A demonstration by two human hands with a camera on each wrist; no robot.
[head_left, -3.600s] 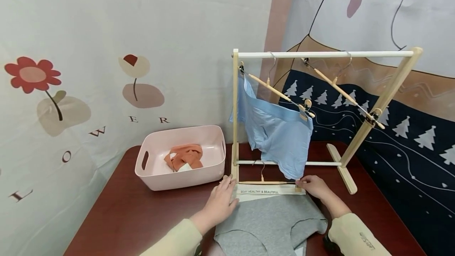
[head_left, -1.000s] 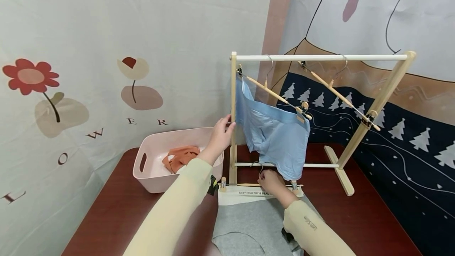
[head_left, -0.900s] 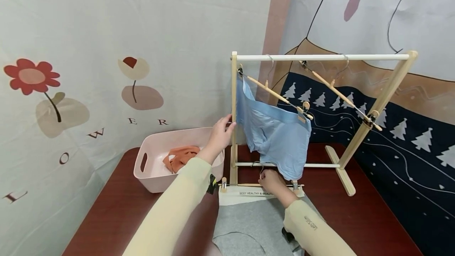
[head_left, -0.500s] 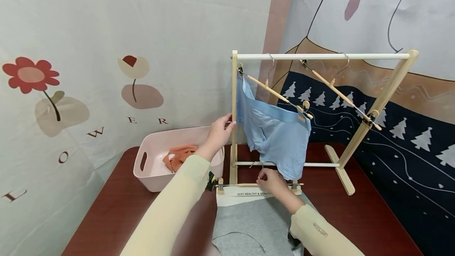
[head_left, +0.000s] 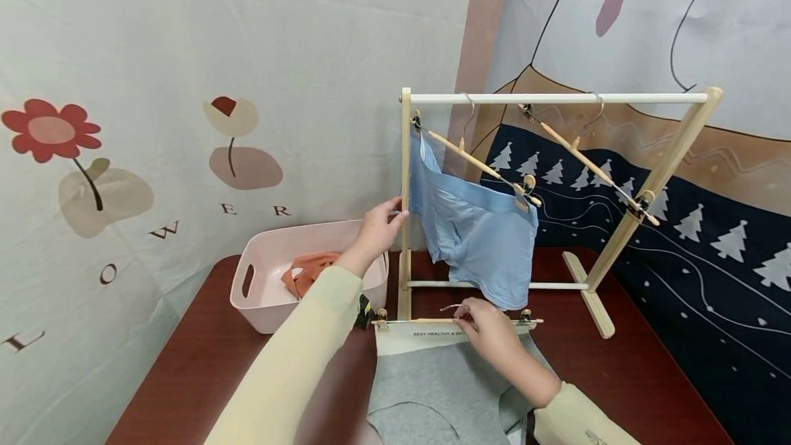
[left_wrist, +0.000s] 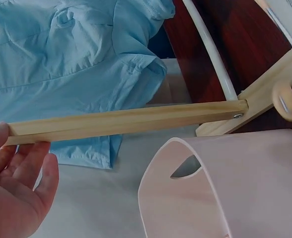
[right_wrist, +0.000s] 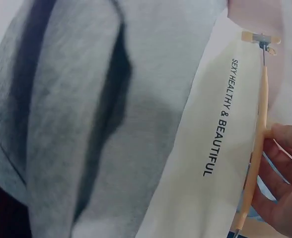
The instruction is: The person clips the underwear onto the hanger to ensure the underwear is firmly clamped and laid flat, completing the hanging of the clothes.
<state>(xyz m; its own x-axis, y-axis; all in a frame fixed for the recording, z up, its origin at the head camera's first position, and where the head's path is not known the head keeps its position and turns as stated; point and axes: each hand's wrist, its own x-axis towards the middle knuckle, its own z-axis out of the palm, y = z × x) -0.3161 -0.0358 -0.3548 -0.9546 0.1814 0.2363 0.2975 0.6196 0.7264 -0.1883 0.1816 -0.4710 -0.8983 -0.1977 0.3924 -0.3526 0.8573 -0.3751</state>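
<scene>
My left hand (head_left: 375,232) holds the wooden left post (head_left: 405,156) of a small clothes rack, its thumb and fingers on either side in the left wrist view. With my right hand (head_left: 491,335) I grip the middle of a wooden clip hanger (right_wrist: 259,148), near its metal hook (head_left: 453,307). Clips at both ends of that hanger hold the pale lettered waistband (right_wrist: 218,119) of grey underpants (head_left: 439,376), which extend toward me. Light blue boxer shorts (head_left: 482,232) hang clipped to another hanger on the rack, beyond my right hand.
An unloaded clip hanger (head_left: 583,156) hangs at the right of the rack's white top rail (head_left: 556,99). A pink basket (head_left: 266,311) with rust-orange cloth (head_left: 309,272) stands left of the rack on the dark red table (head_left: 185,376). My left forearm passes over the basket's front.
My left hand has gone from the waistband to the rack post. My right hand moved from the right clip to the hanger's middle; lately the hook has tipped and the hanger's right end shifted right.
</scene>
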